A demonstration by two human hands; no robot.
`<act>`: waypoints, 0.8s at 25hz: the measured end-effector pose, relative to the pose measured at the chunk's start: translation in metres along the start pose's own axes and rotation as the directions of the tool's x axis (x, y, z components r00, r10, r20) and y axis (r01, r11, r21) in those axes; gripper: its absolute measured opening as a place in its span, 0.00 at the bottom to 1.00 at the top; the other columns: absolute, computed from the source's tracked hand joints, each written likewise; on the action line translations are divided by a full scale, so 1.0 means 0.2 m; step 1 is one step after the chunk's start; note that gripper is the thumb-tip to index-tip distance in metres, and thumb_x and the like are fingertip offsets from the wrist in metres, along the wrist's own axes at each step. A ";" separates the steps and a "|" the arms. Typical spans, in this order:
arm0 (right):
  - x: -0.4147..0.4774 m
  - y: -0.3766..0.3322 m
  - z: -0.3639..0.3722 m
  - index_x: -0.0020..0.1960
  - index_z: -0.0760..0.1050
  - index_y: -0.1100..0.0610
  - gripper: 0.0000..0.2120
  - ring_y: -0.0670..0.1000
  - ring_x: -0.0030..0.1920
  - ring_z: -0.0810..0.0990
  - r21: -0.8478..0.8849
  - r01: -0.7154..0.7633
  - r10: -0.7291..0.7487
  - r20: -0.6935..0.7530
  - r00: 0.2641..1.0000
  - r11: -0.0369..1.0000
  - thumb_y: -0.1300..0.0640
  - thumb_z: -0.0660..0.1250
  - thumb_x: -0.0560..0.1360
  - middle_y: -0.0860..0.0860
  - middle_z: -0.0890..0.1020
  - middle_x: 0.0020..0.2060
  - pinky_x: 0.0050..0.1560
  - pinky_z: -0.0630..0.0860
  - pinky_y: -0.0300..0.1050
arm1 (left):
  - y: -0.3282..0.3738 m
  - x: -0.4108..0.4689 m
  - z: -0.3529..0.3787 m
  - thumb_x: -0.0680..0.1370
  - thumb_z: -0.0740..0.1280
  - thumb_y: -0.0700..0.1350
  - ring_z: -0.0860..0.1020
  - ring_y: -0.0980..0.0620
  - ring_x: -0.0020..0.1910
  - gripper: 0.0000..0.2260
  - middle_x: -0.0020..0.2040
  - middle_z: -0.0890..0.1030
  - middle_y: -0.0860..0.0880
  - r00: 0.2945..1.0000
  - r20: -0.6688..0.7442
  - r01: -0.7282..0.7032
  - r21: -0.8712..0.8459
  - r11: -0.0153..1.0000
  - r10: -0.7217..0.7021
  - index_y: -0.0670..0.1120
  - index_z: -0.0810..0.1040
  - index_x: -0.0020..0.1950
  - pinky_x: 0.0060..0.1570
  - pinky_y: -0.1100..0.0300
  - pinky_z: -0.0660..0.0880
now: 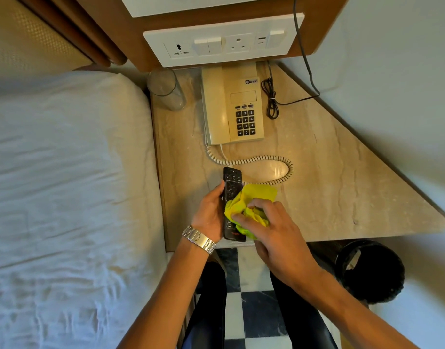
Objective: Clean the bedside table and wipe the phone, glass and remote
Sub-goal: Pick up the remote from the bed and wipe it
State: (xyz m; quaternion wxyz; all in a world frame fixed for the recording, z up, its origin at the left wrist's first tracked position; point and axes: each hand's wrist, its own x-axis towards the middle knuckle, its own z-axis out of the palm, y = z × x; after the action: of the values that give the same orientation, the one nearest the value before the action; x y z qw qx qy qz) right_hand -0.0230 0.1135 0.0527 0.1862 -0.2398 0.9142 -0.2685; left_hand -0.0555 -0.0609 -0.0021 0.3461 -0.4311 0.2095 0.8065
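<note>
Remote (pixel 232 195), black, slim and button-covered, is held over the table's (pixel 342 177) front edge. Left hand (pixel 211 212) grips its long side; right hand (pixel 271 222) presses a bunched yellow cloth (pixel 251 207) against its face. It looks light and rigid, probably slippery, best gripped by the edges.

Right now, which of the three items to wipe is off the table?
The black remote: the left hand holds it while the right hand rubs it with the yellow cloth. Phone and glass stand on the marble top.

Glass (pixel 166 88) left of phone (pixel 232 105) — remote (pixel 232 190) in front.
</note>
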 end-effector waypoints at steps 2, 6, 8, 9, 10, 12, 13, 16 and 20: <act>-0.09 -0.02 -0.02 0.69 0.75 0.46 0.30 0.55 0.57 0.73 -0.021 0.107 -0.106 0.062 0.992 0.994 0.64 0.72 0.70 0.54 0.73 0.64 0.47 0.77 0.48 | 0.02 0.00 0.00 0.85 0.55 0.55 0.79 0.44 0.49 0.21 0.54 0.80 0.40 0.998 -0.046 -0.030 0.018 0.999 0.031 0.41 0.74 0.68 0.55 0.49 0.74; -0.10 0.07 -0.10 0.68 0.75 0.44 0.25 0.54 0.60 0.73 0.027 0.145 -0.146 0.021 0.989 0.989 0.59 0.65 0.73 0.52 0.71 0.65 0.51 0.79 0.46 | 0.04 0.00 -0.02 0.85 0.57 0.52 0.80 0.47 0.47 0.20 0.50 0.81 0.42 0.994 -0.088 -0.067 0.017 0.998 0.068 0.44 0.72 0.73 0.50 0.53 0.76; 0.08 0.14 -0.12 0.70 0.74 0.44 0.27 0.56 0.67 0.70 0.132 -0.101 0.116 -0.109 0.987 0.986 0.61 0.69 0.74 0.52 0.68 0.68 0.61 0.76 0.46 | 0.04 0.00 0.00 0.85 0.58 0.53 0.81 0.48 0.45 0.18 0.48 0.82 0.43 0.995 -0.066 -0.072 0.072 0.995 0.076 0.45 0.76 0.68 0.47 0.53 0.78; 0.21 0.18 -0.12 0.71 0.74 0.44 0.27 0.56 0.69 0.69 0.152 -0.195 0.216 -0.135 0.967 0.969 0.62 0.70 0.75 0.53 0.68 0.69 0.63 0.74 0.45 | 0.03 0.00 0.02 0.85 0.58 0.52 0.80 0.48 0.45 0.16 0.49 0.82 0.43 0.995 -0.057 -0.079 0.085 0.993 0.084 0.45 0.77 0.66 0.48 0.54 0.77; 0.32 0.20 -0.12 0.71 0.74 0.45 0.27 0.57 0.69 0.68 0.135 -0.250 0.266 -0.122 0.956 0.959 0.63 0.70 0.75 0.54 0.68 0.69 0.65 0.74 0.46 | 0.02 0.01 0.04 0.85 0.58 0.52 0.79 0.49 0.46 0.15 0.50 0.81 0.44 0.994 -0.054 -0.091 0.093 0.992 0.096 0.45 0.78 0.64 0.49 0.54 0.74; 0.45 0.19 -0.09 0.71 0.75 0.46 0.26 0.57 0.68 0.69 0.068 -0.224 0.228 -0.051 0.972 0.972 0.64 0.69 0.76 0.55 0.69 0.69 0.65 0.75 0.52 | 0.01 0.02 0.08 0.85 0.59 0.51 0.78 0.49 0.46 0.15 0.49 0.81 0.44 0.991 -0.050 -0.120 0.093 0.988 0.125 0.45 0.79 0.62 0.51 0.54 0.72; 0.45 0.18 -0.08 0.71 0.76 0.46 0.26 0.57 0.67 0.69 0.077 -0.187 0.190 -0.030 0.981 0.979 0.64 0.69 0.76 0.55 0.69 0.68 0.64 0.75 0.54 | 0.00 0.03 0.10 0.85 0.58 0.51 0.79 0.49 0.47 0.15 0.49 0.81 0.44 0.989 -0.041 -0.136 0.077 0.988 0.139 0.45 0.79 0.62 0.52 0.54 0.73; 0.27 0.09 -0.04 0.68 0.78 0.46 0.27 0.57 0.66 0.70 0.187 -0.136 0.149 -0.058 0.987 0.973 0.66 0.71 0.73 0.53 0.70 0.66 0.61 0.77 0.52 | 0.03 0.04 0.08 0.86 0.56 0.53 0.84 0.46 0.49 0.18 0.52 0.85 0.42 0.988 -0.013 -0.152 0.032 0.988 0.153 0.43 0.78 0.64 0.53 0.52 0.80; -0.04 0.01 0.01 0.67 0.78 0.45 0.29 0.54 0.64 0.70 0.251 -0.104 0.126 -0.075 0.989 0.962 0.67 0.71 0.70 0.51 0.70 0.65 0.57 0.77 0.46 | 0.00 0.06 0.04 0.85 0.58 0.55 0.80 0.44 0.51 0.19 0.53 0.80 0.41 0.993 -0.067 -0.096 0.012 0.995 0.097 0.41 0.77 0.61 0.59 0.48 0.76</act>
State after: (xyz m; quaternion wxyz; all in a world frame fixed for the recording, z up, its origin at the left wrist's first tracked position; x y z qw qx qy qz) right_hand -0.0158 0.1183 0.0519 0.1885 -0.1488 0.8935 -0.3794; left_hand -0.0642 -0.0506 -0.0067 0.3012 -0.4461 0.2452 0.8063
